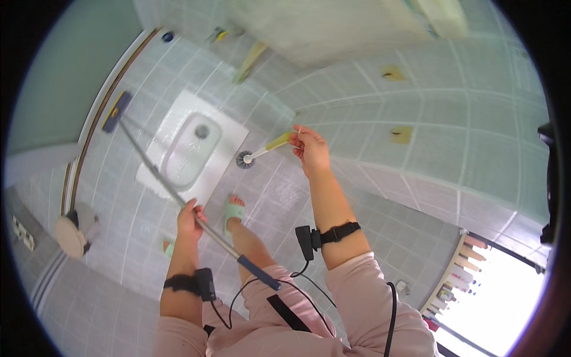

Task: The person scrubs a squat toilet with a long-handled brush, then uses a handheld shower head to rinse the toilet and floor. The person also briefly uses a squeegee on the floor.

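Note:
My left hand [191, 219] is closed around the metal pole of a long-handled floor brush [117, 111]. The brush's flat head, dark with a yellow edge, rests on the tiles at the left, and its blue grip end lies over my thigh. In my right hand [310, 147] is the yellow-green handle of a toilet brush [246, 159], held by its end with the fingertips. The round bristle head hangs just right of the white squat toilet [192, 149], whose basin looks wet.
A round-topped stool [70, 236] stands at the lower left. A small dark round object [168, 36] is near the far corner. Bottles [459, 281] line a window ledge at the lower right. Cables run from my arm straps across my lap.

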Demonstrator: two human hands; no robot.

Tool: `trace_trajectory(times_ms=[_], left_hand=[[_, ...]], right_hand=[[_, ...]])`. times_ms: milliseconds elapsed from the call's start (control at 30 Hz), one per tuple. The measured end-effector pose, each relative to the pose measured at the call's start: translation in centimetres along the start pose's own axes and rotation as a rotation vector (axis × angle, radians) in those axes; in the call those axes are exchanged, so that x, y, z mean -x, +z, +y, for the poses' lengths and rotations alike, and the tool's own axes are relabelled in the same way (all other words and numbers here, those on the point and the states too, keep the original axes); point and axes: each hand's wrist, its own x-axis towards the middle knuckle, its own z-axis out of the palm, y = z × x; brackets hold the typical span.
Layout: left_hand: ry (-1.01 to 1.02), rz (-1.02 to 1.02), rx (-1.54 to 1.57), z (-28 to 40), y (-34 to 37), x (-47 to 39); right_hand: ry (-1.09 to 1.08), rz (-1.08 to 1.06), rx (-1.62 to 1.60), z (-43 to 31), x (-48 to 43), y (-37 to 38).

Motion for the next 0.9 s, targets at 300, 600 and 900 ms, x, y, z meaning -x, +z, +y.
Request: trace_trajectory(times_ms=[300,600,900], left_hand=[[-0.049,0.093,-0.008,0.6,2.7,0.7],[-0.017,0.136,0.015,-0.3,3.5,0.1],[0.127,0.153,0.05,-1.8,2.0,0.4]], right_hand=[[-0.708,0.497,0.501,-11.1,-13.1,-9.4],[-0.589,0.433,0.582,-15.1,-20.0,-13.5],[-0.325,0.294,-0.236,-13.1,-19.5,-11.8]])
